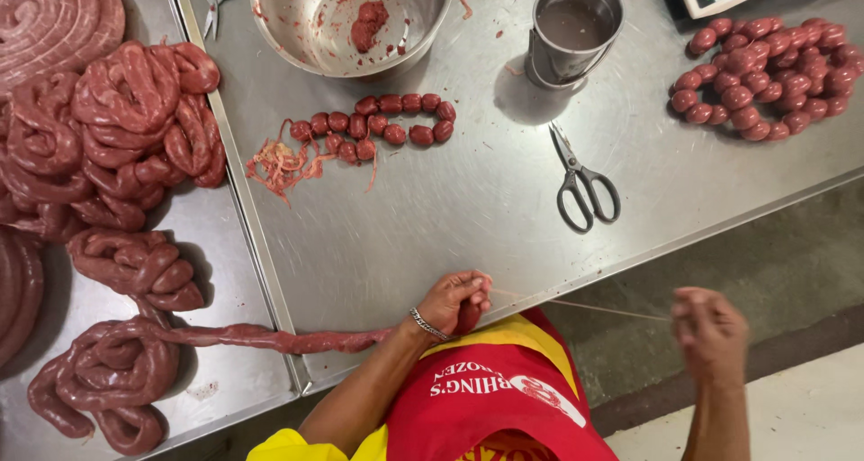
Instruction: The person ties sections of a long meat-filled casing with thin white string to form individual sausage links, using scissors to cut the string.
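Observation:
My left hand point(453, 301) is closed around the end of a long raw sausage rope point(270, 339) at the near edge of the steel table point(468, 218). A thin taut string point(594, 309) runs from that hand to my right hand point(711, 331), which pinches it off the table's edge, over the floor. The rope trails left into a coiled pile point(112, 371). A short chain of small tied sausage links point(382, 119) lies further back on the table, with loose casing scraps point(283, 164) beside it.
Black-handled scissors point(580, 180) lie open mid-table. A steel bowl point(351, 16) with meat scraps and a steel cup point(574, 29) stand at the back. A heap of tied links point(765, 74) sits far right. More coiled sausage point(117, 128) fills the left table.

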